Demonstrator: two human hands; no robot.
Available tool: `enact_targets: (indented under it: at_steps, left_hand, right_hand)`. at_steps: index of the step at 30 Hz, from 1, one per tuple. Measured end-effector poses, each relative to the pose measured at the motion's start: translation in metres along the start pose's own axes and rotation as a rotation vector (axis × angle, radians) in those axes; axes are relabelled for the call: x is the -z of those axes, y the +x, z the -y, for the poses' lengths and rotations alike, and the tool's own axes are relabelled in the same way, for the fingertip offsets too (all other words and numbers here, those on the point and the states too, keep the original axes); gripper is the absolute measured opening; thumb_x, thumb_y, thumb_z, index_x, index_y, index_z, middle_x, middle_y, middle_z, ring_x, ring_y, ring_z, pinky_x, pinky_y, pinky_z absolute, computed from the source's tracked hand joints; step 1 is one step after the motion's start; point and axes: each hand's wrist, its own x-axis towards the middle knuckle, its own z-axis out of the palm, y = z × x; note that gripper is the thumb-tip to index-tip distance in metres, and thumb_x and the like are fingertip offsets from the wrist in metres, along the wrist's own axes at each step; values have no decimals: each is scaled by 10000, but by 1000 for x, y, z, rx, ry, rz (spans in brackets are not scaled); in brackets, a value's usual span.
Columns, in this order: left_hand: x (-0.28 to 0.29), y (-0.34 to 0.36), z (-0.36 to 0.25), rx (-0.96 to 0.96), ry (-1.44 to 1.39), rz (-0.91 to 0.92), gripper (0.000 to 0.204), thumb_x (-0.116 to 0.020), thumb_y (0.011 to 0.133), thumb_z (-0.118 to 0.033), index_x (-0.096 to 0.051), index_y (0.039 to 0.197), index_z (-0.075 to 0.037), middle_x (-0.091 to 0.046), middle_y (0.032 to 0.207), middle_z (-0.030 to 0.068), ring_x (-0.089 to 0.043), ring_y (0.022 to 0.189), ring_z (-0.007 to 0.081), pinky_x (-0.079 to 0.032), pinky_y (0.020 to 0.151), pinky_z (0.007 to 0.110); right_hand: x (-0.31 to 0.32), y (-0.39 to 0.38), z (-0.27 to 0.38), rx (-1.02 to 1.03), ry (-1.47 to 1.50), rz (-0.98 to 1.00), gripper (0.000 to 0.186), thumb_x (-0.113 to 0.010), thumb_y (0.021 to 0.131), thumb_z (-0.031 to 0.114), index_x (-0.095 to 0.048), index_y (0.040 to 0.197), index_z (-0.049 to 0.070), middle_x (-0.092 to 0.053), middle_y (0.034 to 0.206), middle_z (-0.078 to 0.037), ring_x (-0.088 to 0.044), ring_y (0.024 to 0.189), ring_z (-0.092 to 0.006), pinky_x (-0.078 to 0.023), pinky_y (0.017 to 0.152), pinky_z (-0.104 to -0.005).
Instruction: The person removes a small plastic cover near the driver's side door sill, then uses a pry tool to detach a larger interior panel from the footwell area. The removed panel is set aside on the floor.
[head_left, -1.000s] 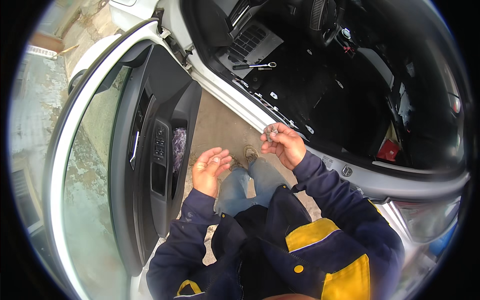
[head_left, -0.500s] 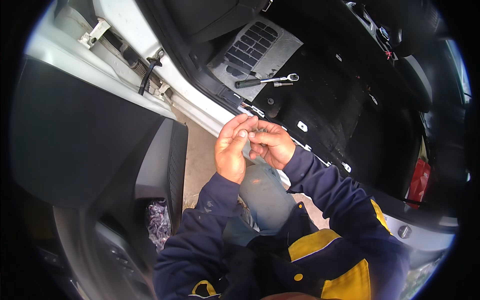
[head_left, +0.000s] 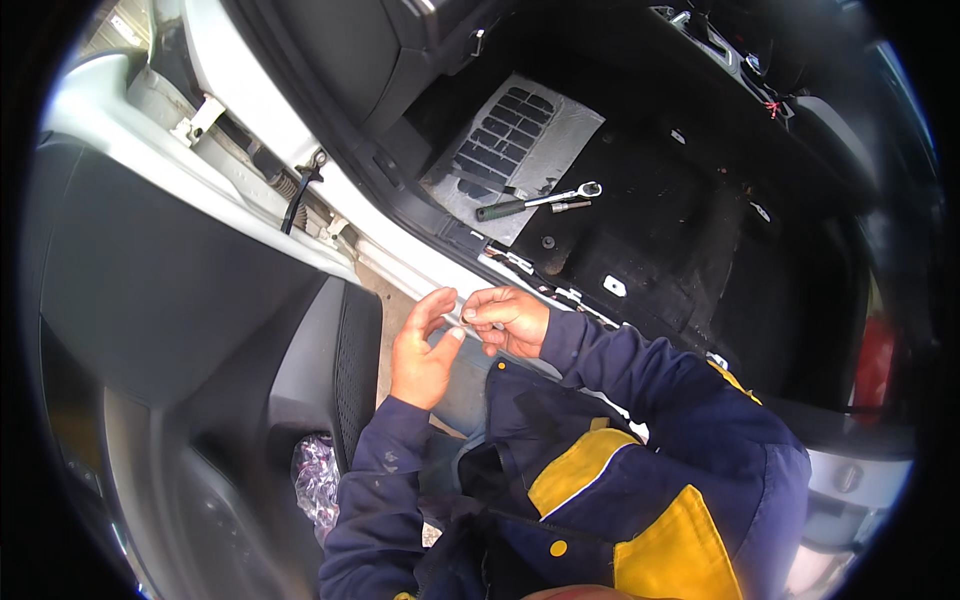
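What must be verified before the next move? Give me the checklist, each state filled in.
1. Right hand keeps a pinch on the small object: ok, held at the fingertips.
2. Small object identified: cannot tell, the fingers mostly cover it.
3. Left hand open: ok, thumb apart from the fingers.
4. Ratchet wrench in view: ok, lying partly on the silver sheet.
5. Metal socket piece fitted to the wrench: not ok, lying loose beside it.
6. Car door open: ok.
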Motion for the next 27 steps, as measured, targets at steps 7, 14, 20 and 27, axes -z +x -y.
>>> enact_targets:
  at_steps: [7,14,20,27]
  left_hand:
    - [25,-38,60,206,-145,-309,474,-681,1015,21,-581,1478,29,-688,1430,197,-689,1237,243,-522,1114,371]
    - [34,-65,79,272,-87,-428,402,-676,1030,28,-621,1428,40,-724,1356,168,-708,1178,218,-533,1090,354]
    - [21,-58,80,337,-14,-435,383,-687,1036,3,-633,1415,32,-732,1348,154,-713,1152,200,-540,1063,342]
    - [9,-54,77,408,75,-400,368,-693,1033,4,-651,1399,4,-739,1344,123,-714,1140,187,-543,1007,312]
  right_hand:
    - [144,71,98,237,-456,-579,192,-790,982,173,-761,1065,2,-653,748,-30,-587,544,-125,-566,517,-309]
    - [284,146,175,190,-982,-966,252,-820,932,316,-835,1033,86,-807,941,-133,-779,895,-300,-624,764,-408]
    - [343,208,211,264,-1282,-996,325,-810,916,408,-842,1059,117,-820,1084,-154,-771,1066,-354,-597,949,-434]
    - [337,238,234,113,-1248,-730,254,-754,979,244,-836,1186,120,-825,1142,-91,-795,949,-256,-641,804,-380]
